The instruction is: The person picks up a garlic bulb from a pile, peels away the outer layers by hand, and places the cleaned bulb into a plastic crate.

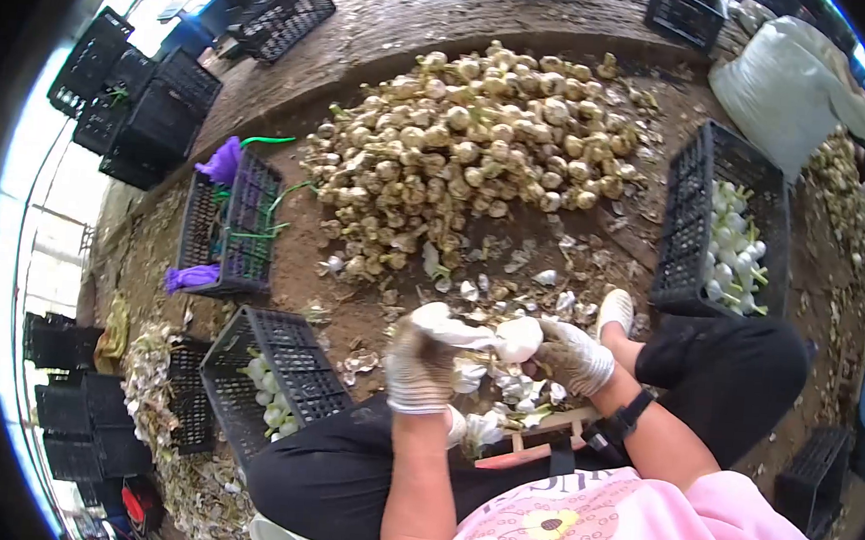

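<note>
A white, cleaned garlic bulb [519, 339] is between my two gloved hands, over my lap. My right hand [577, 356], in a soiled white glove with a striped cuff, has its fingers closed against the bulb's right side. On the other side my left hand [420, 366], also gloved, is closed around the pale stem end [463, 333] reaching out from the bulb. Stripped white skins [517, 384] lie just below the hands. Ahead of them rises a large heap of unpeeled garlic [482, 138] on bare soil.
A black crate [678, 227] at right holds cleaned garlic [735, 246]; another crate [311, 362] by my left knee holds more. At left stands a crate with purple and green ties [221, 163]. A white sack [781, 89] is at upper right, with stacked crates [168, 101] at upper left.
</note>
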{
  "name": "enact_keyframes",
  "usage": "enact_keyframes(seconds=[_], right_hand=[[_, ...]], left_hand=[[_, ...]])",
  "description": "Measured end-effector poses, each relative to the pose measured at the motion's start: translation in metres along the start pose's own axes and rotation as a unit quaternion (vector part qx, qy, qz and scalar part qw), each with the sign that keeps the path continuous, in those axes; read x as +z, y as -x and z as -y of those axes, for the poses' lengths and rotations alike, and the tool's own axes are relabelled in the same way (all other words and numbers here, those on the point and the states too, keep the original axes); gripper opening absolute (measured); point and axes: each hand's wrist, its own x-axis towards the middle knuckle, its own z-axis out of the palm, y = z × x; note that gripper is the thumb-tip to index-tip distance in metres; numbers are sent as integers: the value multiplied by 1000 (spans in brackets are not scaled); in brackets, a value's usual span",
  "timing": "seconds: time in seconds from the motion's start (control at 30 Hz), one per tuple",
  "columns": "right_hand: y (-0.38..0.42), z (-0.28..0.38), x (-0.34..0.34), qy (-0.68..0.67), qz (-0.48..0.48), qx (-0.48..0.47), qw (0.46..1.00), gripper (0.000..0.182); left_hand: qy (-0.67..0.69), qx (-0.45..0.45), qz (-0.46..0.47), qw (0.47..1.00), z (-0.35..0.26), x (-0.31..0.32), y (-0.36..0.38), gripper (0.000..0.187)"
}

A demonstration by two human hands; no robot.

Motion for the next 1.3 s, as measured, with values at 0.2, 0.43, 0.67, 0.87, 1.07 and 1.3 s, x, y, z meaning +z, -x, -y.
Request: enact_keyframes(seconds=[0.2,0.43,0.67,0.87,1.07,1.3], right_hand=[[1,0,-1,-107,14,-46,993,52],[12,0,-11,-62,-1,-45,997,54],[29,15,-17,-29,-58,-50,997,49],[60,53,-55,-394,82,-335,852,33],[-6,-11,-55,-232,-200,-122,944,29],[-46,-37,-97,-174,-153,49,971,30]], left_hand=[[-277,79,50,956,-2,-59,-28,22],[-607,405,169,662,47,30,29,39],[-150,87,6,985,57,14,-16,20],[-550,22,79,831,99,-48,-60,18],[-697,147,-31,701,69,3,-136,13],[-841,211,-12,498,26,85,-311,60]])
